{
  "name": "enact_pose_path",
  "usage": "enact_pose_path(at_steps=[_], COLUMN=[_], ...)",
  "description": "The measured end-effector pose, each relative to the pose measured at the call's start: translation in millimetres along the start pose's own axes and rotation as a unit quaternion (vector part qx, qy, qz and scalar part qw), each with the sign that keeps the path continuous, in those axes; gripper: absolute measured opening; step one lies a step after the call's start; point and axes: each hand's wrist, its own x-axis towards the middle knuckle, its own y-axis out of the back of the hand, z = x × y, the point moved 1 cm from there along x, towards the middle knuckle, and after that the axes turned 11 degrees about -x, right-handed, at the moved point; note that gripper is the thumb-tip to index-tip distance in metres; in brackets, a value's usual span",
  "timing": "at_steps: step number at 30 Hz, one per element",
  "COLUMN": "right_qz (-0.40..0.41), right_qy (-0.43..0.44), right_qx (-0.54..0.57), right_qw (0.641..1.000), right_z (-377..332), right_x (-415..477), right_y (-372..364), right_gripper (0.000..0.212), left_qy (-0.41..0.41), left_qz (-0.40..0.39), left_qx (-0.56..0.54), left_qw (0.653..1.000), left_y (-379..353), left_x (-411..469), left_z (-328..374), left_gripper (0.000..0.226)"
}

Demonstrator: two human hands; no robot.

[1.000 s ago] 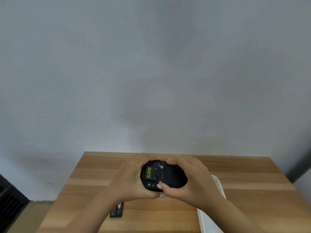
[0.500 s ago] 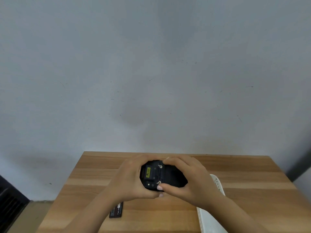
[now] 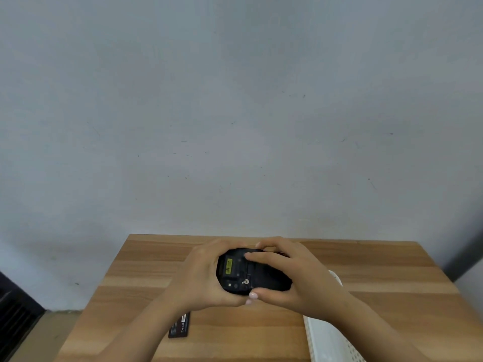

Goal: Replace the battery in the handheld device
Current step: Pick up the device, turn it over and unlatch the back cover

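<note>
I hold a black handheld device (image 3: 248, 276) back side up above the middle of the wooden table (image 3: 379, 288). A yellow label and a small metal latch show on its back. My left hand (image 3: 201, 278) wraps its left end. My right hand (image 3: 295, 278) grips the right part, the index finger lying across the back and the thumb at the near edge. A flat black battery (image 3: 179, 325) lies on the table below my left forearm, partly hidden by it.
A white perforated basket (image 3: 329, 340) sits at the near right of the table, partly covered by my right forearm. A grey wall rises behind the far table edge. Floor and a dark object show at the lower left.
My right index finger has slid leftward across the device's back, covering the upper latch. The device stays in both hands at the same spot.
</note>
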Motion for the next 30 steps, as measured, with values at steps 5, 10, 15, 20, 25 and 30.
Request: enact_pose_path(at_steps=[5,10,15,20,25,30], right_qz=[-0.061,-0.152,-0.176,-0.195,-0.181,-0.127], right_qy=[0.058,0.087,0.085,0.086,0.084,0.083], right_qx=[-0.007,-0.015,-0.004,0.0,0.011,0.016], right_qw=[0.996,0.984,0.981,0.977,0.98,0.988], right_z=[7.0,7.3,6.3,1.8,0.5,-0.5], right_x=[-3.0,6.2,10.4,15.0,14.0,10.2], right_y=[12.0,29.1,33.5,31.8,26.8,25.9], right_gripper=[0.061,0.068,0.067,0.063,0.061,0.057], left_qy=[-0.003,0.005,0.013,0.003,0.007,0.017], left_qz=[-0.022,-0.074,-0.092,-0.107,-0.112,-0.099], left_qx=[0.013,0.02,0.016,0.035,0.026,0.025], left_qw=[1.0,0.997,0.996,0.994,0.993,0.995], left_y=[8.0,10.8,14.6,13.6,10.9,11.1], left_x=[1.8,3.0,5.1,6.0,6.3,3.7], left_z=[0.6,5.3,9.1,13.7,12.8,5.2], left_gripper=[0.081,0.082,0.079,0.077,0.078,0.077])
